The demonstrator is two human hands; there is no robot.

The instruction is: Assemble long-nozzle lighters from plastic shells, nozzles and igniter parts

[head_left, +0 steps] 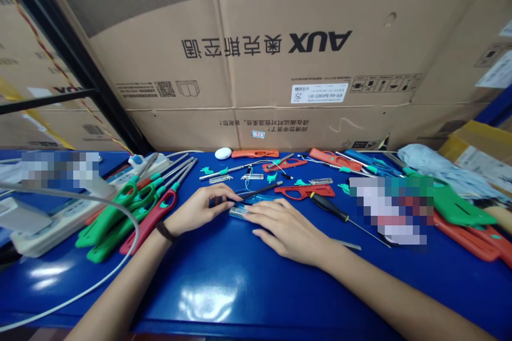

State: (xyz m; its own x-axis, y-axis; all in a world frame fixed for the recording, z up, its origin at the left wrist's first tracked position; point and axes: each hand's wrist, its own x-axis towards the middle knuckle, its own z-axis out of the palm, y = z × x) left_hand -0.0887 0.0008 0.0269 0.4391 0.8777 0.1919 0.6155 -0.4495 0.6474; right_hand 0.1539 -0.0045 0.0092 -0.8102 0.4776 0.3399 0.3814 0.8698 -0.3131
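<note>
The left hand (202, 208) and right hand (286, 229) clamp a clear blue plastic casing (242, 212) between them at 12 o'clock; assembled-looking utility lighters (132, 218) lie at 9 o'clock, loose red handle shells (304, 191) at 1 o'clock.

Left hand (196, 210), right hand (284, 232) nearly touching, palms down

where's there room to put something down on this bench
The bare blue bench in front of the left hand and right hand is freest, bordered by the green and red lighters. Behind the hands, small parts crowd it, as does the far right.
</note>
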